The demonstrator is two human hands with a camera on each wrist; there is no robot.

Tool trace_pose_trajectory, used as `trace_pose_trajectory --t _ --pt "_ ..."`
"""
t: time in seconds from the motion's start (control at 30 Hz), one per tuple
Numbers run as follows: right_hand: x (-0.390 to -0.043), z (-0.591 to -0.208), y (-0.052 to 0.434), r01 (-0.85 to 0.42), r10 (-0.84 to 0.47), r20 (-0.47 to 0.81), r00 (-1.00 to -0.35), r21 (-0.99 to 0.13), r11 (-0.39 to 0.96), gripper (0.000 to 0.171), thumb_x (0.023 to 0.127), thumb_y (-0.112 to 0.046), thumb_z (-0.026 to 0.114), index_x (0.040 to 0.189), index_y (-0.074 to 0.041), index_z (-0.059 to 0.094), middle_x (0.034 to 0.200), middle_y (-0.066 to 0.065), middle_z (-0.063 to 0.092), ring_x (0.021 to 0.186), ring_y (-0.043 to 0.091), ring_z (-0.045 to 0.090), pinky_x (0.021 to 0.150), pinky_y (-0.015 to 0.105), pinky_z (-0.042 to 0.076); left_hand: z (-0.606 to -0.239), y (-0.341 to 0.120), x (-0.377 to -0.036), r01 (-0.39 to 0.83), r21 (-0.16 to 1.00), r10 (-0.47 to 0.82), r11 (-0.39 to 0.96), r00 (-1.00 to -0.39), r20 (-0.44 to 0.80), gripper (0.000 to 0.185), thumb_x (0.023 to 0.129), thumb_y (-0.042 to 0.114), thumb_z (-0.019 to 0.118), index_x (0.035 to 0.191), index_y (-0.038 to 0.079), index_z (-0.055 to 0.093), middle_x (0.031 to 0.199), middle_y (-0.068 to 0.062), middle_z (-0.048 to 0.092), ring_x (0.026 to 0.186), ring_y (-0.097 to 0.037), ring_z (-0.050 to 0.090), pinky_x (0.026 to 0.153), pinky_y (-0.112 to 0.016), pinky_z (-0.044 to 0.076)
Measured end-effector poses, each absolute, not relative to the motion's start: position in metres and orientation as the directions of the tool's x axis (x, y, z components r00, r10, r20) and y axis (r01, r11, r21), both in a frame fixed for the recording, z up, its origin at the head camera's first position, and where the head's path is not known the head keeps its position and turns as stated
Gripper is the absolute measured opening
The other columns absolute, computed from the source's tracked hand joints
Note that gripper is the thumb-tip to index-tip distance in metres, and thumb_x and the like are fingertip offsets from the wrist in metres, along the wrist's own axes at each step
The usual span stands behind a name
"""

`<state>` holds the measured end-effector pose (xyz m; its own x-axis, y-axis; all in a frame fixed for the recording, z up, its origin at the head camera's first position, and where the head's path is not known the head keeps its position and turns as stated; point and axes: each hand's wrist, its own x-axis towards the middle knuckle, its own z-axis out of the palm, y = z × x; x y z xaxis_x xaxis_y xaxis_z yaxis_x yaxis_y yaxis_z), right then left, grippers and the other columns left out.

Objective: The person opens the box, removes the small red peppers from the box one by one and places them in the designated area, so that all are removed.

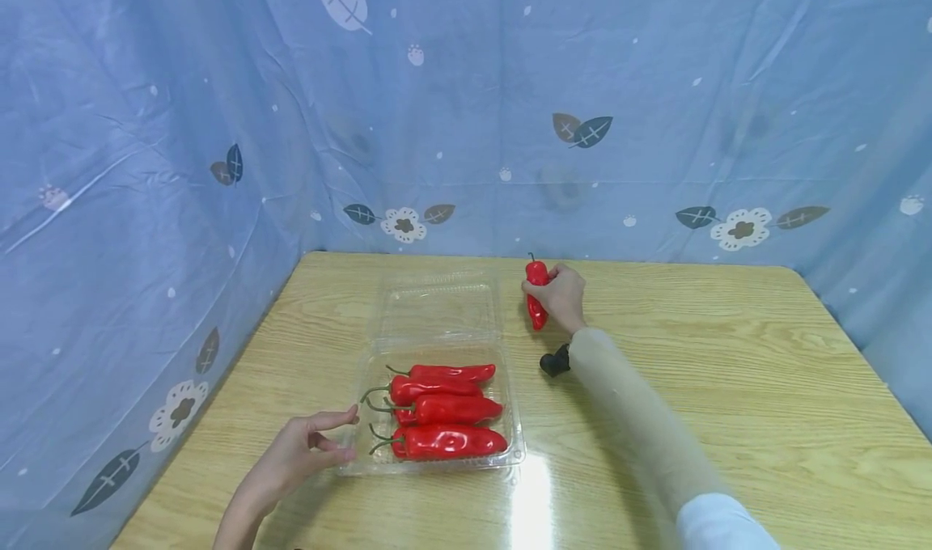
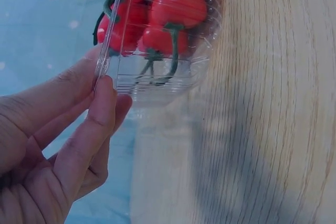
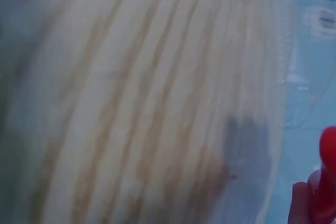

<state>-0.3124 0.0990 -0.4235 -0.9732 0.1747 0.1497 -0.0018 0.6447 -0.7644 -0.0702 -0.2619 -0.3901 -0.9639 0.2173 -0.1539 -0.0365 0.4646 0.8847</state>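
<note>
A clear plastic clamshell box (image 1: 518,420) lies with its lid folded back on the table, with several red peppers (image 1: 451,442) with green stems side by side in its base. My left hand (image 1: 302,449) pinches the box's left rim between thumb and fingers; the left wrist view shows the fingertips (image 2: 104,95) on that thin edge. Near the table's back edge, right of the lid (image 1: 440,307), my right hand (image 1: 562,294) grips another red pepper (image 1: 536,273), stem pointing away. Only a small part of this pepper (image 3: 329,153) shows in the right wrist view.
The box stands on a light wood-grain table (image 1: 728,356). A blue patterned curtain (image 1: 466,129) hangs behind the table and along its left side. A small black object (image 1: 555,361) shows at my right wrist.
</note>
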Motion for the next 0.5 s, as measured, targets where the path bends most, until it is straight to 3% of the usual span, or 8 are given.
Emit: trace_pose_trajectory --t 0.3,0.5 --pt "-0.3213 -0.432 0.0973 0.029 0.178 0.122 -0.977 -0.742 0.67 0.034 0.079 -0.024 0.075 0.086 0.003 0.056 0.086 0.017 0.063 0.083 0.03 0.061 0.071 0.039 0.055 -0.3906 -0.2611 -0.071 -0.043 0.889 0.216 0.456 -0.964 -0.157 0.06 0.082 0.008 0.075 0.132 -0.011 0.049 0.129 -0.031 0.053 0.073 -0.01 0.062 0.064 -0.023 0.05" --pt "-0.3233 -0.4307 0.0953 0.047 0.164 0.094 -0.982 -0.719 0.693 0.035 0.077 -0.024 0.078 0.076 -0.001 0.051 0.081 0.014 0.06 0.076 0.027 0.061 0.06 0.032 0.053 -0.3902 -0.2617 -0.0703 -0.042 0.887 0.218 0.459 -0.963 -0.159 0.06 0.081 0.009 0.075 0.133 -0.009 0.049 0.129 -0.03 0.053 0.073 -0.01 0.062 0.065 -0.023 0.05"
